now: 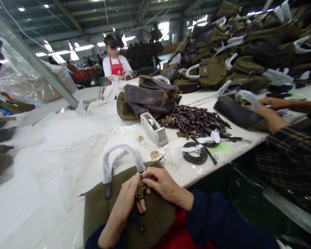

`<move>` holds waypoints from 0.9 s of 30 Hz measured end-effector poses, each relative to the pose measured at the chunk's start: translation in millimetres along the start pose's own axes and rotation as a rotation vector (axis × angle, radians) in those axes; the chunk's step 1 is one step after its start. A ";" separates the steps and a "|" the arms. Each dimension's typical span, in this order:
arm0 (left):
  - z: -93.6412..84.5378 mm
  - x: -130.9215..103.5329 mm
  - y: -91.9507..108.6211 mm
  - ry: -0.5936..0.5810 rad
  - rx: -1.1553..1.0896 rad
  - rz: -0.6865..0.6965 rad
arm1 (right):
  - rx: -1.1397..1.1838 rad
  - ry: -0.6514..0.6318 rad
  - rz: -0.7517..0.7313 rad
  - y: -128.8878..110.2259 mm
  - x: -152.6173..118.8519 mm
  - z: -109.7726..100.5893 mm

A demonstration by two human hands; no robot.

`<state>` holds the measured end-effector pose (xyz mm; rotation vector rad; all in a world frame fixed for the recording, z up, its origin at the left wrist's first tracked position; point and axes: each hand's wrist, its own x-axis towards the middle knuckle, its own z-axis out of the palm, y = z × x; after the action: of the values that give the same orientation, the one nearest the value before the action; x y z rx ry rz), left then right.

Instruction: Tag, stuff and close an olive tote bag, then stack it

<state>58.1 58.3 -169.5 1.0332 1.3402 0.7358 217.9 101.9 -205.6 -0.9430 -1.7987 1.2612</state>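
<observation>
An olive-green handbag (pixel 101 214) lies before me at the table's near edge, its handles (pixel 123 148) wrapped in white film. My left hand (pixel 128 197) is closed around a leopard-print charm (pixel 140 189) with dark straps, which lies against the bag below the handle's base. At the charm's top, by a metal ring, the fingers of my right hand (pixel 158 181) are pinched together. Whether they grip the ring or the charm's clasp is hard to make out. Part of the charm is hidden behind my fingers.
A tape dispenser (pixel 155 131) stands beyond the bag, beside a heap of dark charms (pixel 194 119). Coiled black straps (pixel 195 155) lie to the right. Stacked bags (pixel 150 97) and a large bag pile (pixel 238 62) rise behind. A co-worker's hands (pixel 272 110) handle another bag at right. White sheets (pixel 41 166) cover the left.
</observation>
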 end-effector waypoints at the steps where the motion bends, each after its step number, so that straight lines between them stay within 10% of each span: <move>1: -0.1 0.2 0.0 0.012 -0.008 -0.011 | 0.000 -0.004 -0.010 0.9 -0.3 0.1; 27: -9.4 8.4 -18.1 0.235 0.155 0.157 | 0.474 -0.197 0.312 14.8 12.9 -13.0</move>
<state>47.5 60.2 -188.8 1.2145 1.5488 0.9036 225.5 122.3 -214.5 -0.8654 -1.4210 1.9295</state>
